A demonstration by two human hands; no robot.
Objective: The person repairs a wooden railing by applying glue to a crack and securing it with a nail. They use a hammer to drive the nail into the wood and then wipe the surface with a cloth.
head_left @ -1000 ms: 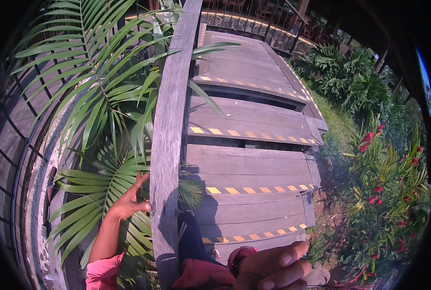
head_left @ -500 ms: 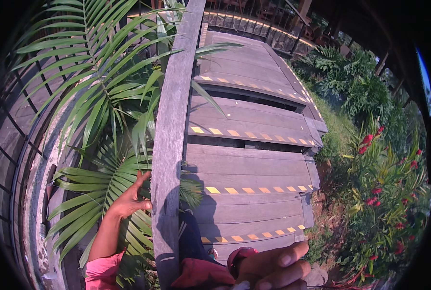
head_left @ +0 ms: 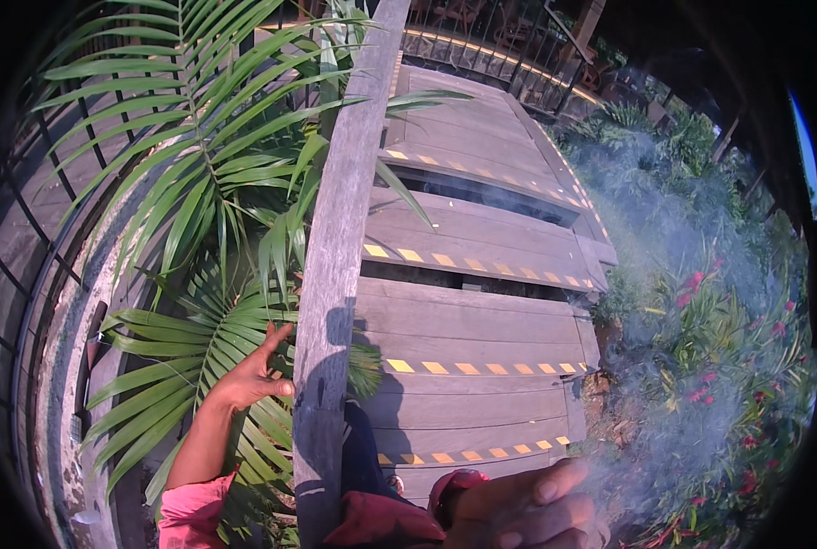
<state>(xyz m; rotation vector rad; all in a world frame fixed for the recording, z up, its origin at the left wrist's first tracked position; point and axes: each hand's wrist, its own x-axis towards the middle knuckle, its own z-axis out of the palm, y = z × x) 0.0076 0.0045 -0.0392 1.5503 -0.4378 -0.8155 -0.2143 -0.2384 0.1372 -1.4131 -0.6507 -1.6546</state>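
Observation:
My left hand (head_left: 254, 377) is beside the left side of a weathered wooden handrail (head_left: 340, 201), over green palm fronds (head_left: 170, 343). Its thumb and forefinger are spread apart, near the rail, and nothing shows between them. At the bottom edge my right hand (head_left: 527, 508) is raised over the lower steps, with a red band (head_left: 459, 485) at the wrist. Its fingers are curled; whatever they hold, if anything, is hidden. Pale smoke (head_left: 674, 366) drifts to the right of that hand.
Wooden steps (head_left: 463, 320) with yellow edge markings climb away ahead. Red-flowered bushes (head_left: 701, 393) line their right side. A black metal fence (head_left: 24, 302) curves along the left. Railings and chairs stand at the top. A blue trouser leg (head_left: 362, 448) shows by the rail.
Smoke has appeared over the plants on the right. My right hand has lowered slightly and its fingers are more curled; a small white thing beneath it no longer shows. My left hand is nearly unchanged.

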